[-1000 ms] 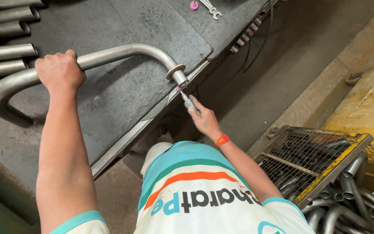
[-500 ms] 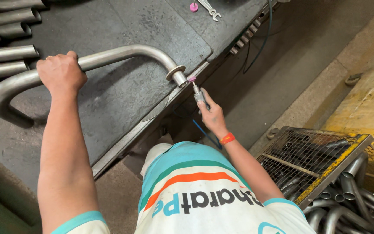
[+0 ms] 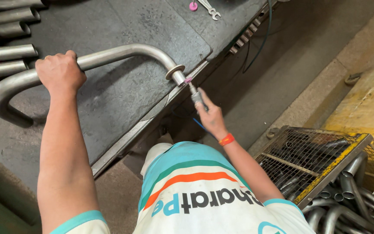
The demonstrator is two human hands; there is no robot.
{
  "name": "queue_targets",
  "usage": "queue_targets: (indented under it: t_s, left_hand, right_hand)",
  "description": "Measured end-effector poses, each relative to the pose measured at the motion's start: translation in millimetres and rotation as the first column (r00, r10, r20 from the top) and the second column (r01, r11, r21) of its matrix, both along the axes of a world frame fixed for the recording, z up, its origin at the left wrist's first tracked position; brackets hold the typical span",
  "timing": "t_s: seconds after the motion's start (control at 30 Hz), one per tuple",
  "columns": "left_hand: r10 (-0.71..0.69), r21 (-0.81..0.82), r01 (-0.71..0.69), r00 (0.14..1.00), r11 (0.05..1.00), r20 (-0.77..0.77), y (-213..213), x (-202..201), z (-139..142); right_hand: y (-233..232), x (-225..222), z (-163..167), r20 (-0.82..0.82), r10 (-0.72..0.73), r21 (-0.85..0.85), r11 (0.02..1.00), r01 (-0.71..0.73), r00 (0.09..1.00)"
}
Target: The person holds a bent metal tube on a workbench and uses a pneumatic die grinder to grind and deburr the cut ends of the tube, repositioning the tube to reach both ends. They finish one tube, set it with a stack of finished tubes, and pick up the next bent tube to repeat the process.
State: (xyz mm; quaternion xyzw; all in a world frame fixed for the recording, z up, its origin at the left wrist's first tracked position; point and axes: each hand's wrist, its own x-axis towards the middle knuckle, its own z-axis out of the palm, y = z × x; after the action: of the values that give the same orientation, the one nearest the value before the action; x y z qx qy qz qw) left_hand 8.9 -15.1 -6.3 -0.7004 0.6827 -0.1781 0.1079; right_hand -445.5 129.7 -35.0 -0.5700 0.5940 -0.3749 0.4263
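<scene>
Gripping the bent steel pipe [image 3: 122, 54] with your left hand [image 3: 60, 71], you hold its flanged end just past the counter [image 3: 122, 93] edge — open floor lies beyond. Your right hand [image 3: 211, 117] is closed around a small grinder [image 3: 194, 94], its pink tip at the pipe's mouth — the pipe dull grey.
</scene>
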Motion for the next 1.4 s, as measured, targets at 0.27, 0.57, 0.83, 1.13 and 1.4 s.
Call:
queue_targets:
  t_s: [0.27, 0.57, 0.83, 1.13, 1.4]
  left_hand:
    - [0.005, 0.007, -0.005, 1.0, 1.0, 0.0, 1.8, -3.0, 3.6]
    - [0.019, -0.006, -0.019, 1.0, 1.0, -0.006, 5.5, -7.7, 9.9]
    - [-0.021, -0.088, 0.019, 1.0, 0.996, -0.02, 11.2, -5.6, 6.5]
    - [-0.007, -0.067, 0.006, 1.0, 0.998, -0.021, 12.1, -6.0, 6.0]
    - [-0.062, -0.124, 0.061, 0.998, 0.99, -0.003, 15.1, -5.8, 8.1]
  right_hand:
    - [15.7, -4.5, 2.9, -0.157, -0.014, 0.103, 0.994, 0.03, 0.987]
    - [-17.6, 13.3, 9.5, -0.18, 0.054, 0.044, 0.998, -0.047, 0.982]
    - [-44.0, 20.6, 15.9, -0.095, 0.071, 0.351, 0.936, -0.034, 0.993]
    - [-39.9, 17.4, -13.2, -0.096, 0.063, 0.146, 0.988, -0.049, 0.993]
    - [-41.4, 17.2, -6.8, 0.013, 0.073, 0.236, 0.969, -0.074, 0.997]
